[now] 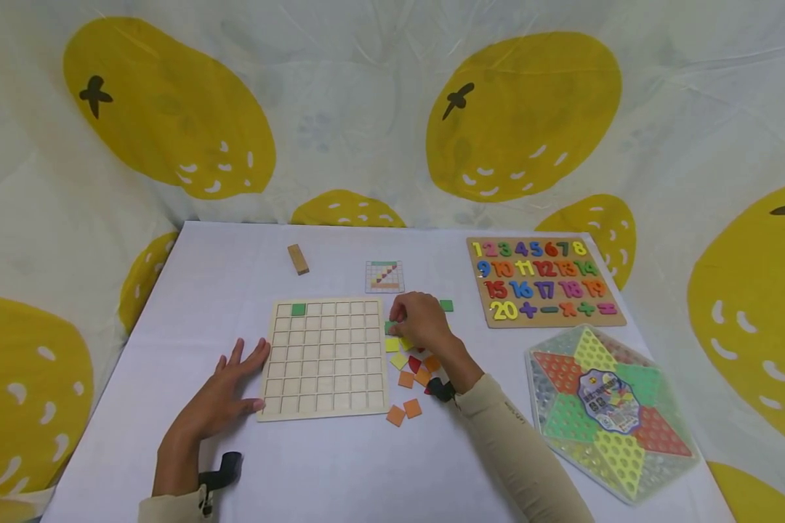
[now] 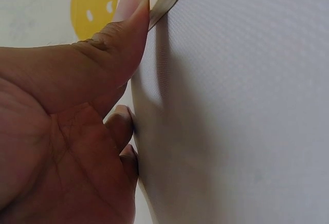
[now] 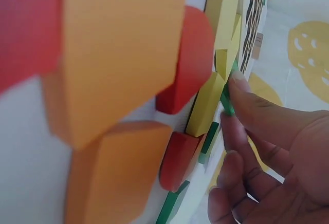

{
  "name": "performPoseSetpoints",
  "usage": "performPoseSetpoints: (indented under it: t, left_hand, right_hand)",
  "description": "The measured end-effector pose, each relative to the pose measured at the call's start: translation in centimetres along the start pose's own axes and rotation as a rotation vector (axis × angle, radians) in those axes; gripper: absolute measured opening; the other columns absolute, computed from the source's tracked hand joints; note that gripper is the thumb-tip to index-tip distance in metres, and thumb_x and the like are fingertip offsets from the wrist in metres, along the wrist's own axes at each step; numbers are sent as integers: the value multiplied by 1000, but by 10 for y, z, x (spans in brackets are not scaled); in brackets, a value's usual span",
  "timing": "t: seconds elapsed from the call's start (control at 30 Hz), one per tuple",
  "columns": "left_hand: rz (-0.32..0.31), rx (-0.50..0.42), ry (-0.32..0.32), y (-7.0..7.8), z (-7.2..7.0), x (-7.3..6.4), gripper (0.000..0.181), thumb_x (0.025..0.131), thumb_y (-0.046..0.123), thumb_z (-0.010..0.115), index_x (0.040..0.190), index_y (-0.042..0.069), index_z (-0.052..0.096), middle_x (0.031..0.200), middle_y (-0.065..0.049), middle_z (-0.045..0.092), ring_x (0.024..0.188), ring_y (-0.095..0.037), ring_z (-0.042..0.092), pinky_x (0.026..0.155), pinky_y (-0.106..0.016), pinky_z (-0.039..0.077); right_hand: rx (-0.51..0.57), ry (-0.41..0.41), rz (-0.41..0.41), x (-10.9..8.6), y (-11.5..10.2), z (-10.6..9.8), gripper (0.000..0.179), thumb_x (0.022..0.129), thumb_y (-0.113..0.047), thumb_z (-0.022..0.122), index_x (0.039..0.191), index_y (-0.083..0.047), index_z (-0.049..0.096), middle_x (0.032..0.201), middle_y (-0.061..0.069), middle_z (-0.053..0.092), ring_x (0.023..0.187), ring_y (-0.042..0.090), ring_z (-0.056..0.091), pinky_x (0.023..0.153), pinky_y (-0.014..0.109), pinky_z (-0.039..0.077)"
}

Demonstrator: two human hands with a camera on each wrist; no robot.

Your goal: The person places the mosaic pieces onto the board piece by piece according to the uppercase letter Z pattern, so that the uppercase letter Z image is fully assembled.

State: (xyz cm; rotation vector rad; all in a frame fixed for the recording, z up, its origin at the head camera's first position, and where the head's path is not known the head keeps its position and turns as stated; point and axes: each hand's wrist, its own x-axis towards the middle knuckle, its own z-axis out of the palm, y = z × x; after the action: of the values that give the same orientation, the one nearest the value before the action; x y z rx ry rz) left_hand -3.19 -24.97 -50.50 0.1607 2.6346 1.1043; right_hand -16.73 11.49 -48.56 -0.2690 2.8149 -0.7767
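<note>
Green tile (image 3: pixel 226 102) pinched on edge between right hand's (image 1: pixel 421 322) thumb and forefinger, just right of grid board (image 1: pixel 327 357), amid loose tiles (image 1: pixel 411 370); square, so no long axis to tell, thin edge toward wrist camera. Nearer, left hand (image 1: pixel 225 392) flat on table (image 1: pixel 340 457), fingers straight and spread, thumb (image 2: pixel 126 26) touching board's left edge, holding nothing. On board, one green square (image 1: pixel 298 309) in top row. Farther back: pattern card (image 1: pixel 384 276), wooden block (image 1: pixel 297 258). Off right: number puzzle (image 1: pixel 543 280), star board (image 1: pixel 608 407).
</note>
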Motion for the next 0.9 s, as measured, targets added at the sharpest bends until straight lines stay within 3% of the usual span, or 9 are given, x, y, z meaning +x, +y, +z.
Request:
performPoseSetpoints:
  t: [0.2, 0.5, 0.9]
  left_hand:
    - [-4, 4, 2, 1, -1, 0, 112, 73, 4, 91, 167, 17, 32, 176, -13, 22, 167, -43, -6, 132, -68, -6]
    - [-1, 9, -3, 3, -2, 1, 111, 73, 4, 90, 167, 15, 33, 176, -15, 22, 167, -43, -6, 133, -67, -6]
    - [-8, 0, 3, 3, -1, 0, 110, 73, 4, 91, 167, 15, 34, 176, -14, 22, 166, -44, -5, 132, -67, -6]
  right_hand:
    - [42, 5, -49, 2, 1, -5, 18, 87, -10, 88, 93, -18, 72, 81, 0, 61, 76, 18, 58, 52, 25, 47]
    - [86, 27, -106, 6, -4, -6, 16, 93, -15, 83, 103, -22, 73, 83, -1, 64, 83, 19, 57, 72, 31, 48]
    - [153, 23, -152, 21, -35, 12, 15, 94, -18, 82, 100, -24, 69, 85, -4, 66, 79, 18, 59, 69, 30, 47]
